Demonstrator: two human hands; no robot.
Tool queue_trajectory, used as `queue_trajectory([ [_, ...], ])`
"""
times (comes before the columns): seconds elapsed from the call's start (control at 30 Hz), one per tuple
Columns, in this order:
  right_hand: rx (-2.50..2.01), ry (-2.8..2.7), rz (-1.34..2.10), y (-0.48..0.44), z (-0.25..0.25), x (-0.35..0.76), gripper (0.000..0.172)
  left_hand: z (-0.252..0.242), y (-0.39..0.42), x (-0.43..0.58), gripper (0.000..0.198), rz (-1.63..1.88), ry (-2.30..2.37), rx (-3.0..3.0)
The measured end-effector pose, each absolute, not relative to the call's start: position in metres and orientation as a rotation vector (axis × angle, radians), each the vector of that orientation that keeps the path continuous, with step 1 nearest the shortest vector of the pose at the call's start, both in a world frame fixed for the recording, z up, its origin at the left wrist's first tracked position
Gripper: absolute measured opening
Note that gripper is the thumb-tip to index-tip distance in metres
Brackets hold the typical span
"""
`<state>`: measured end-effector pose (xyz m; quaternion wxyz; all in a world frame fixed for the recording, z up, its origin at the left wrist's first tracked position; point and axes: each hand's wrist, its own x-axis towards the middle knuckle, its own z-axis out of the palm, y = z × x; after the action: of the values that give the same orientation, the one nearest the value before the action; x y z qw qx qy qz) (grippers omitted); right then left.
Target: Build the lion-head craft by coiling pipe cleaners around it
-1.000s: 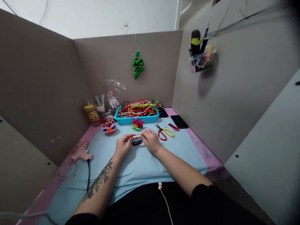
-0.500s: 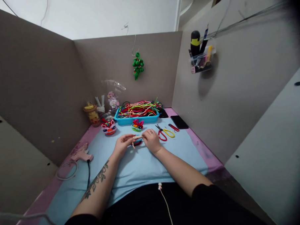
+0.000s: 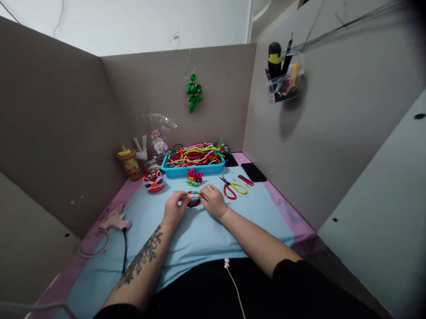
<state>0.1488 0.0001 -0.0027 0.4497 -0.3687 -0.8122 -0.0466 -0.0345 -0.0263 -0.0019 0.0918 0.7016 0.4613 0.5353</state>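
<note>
Pale cord [image 3: 194, 195] is located between the two hands, above the middle of the bench [image 3: 230, 229], and runs roughly level from one set of fingers to the other. Left hand [image 3: 174, 209]: fingers pinched on the left end of the cord. Right hand [image 3: 214, 201]: fingers pinched on the right end, thumb toward the left hand. A rounded blue, red and dark piece [image 3: 193, 203] shows directly below and behind the cord; whether it rests on the bench or is also held cannot be told.

Bench surface: light blue cloth over a pink cover. Behind the hands sits a small craft head [image 3: 194, 177] in pink, yellow and green; a larger craft head [image 3: 153, 181] in red, pink and orange sits to its left. A blue tray [image 3: 195, 170], filled with loose multicoloured strands [image 3: 195, 154], stands behind both.

Right of the hands: pliers [image 3: 233, 187] with one red and one yellow handle, jaws pointing away from the person. Next to them lie a red cutter [image 3: 246, 179] and, farther right, a black phone [image 3: 253, 172]. Left side: a pink glue gun [image 3: 115, 219] lies near the bench edge, well apart from the left hand.
</note>
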Motion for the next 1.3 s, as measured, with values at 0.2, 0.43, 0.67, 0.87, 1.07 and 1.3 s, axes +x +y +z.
queue_trajectory([
  [0.2,-0.897,-2.037,-0.112,0.001,-0.004,0.150,0.012,0.004,-0.030,-0.035,0.013,1.466,1.389,2.159],
  [0.43,-0.916,-2.034,-0.151,0.000,-0.002,0.149,0.012,0.002,-0.026,-0.036,0.018,1.575,1.391,2.045],
  [0.67,-0.916,-2.030,-0.156,0.001,-0.002,0.150,0.012,0.002,-0.026,-0.034,0.016,1.525,1.352,1.975],
  [0.87,-0.911,-2.030,-0.141,0.001,-0.002,0.151,0.013,0.003,-0.027,-0.034,0.017,1.492,1.339,1.945],
  [1.07,-0.916,-2.028,-0.156,0.000,-0.001,0.153,0.014,0.003,-0.028,-0.031,0.018,1.459,1.314,1.833],
  [1.3,-0.957,-1.977,-0.288,-0.001,-0.002,0.150,0.016,0.014,-0.033,-0.026,0.026,1.436,1.302,1.591],
])
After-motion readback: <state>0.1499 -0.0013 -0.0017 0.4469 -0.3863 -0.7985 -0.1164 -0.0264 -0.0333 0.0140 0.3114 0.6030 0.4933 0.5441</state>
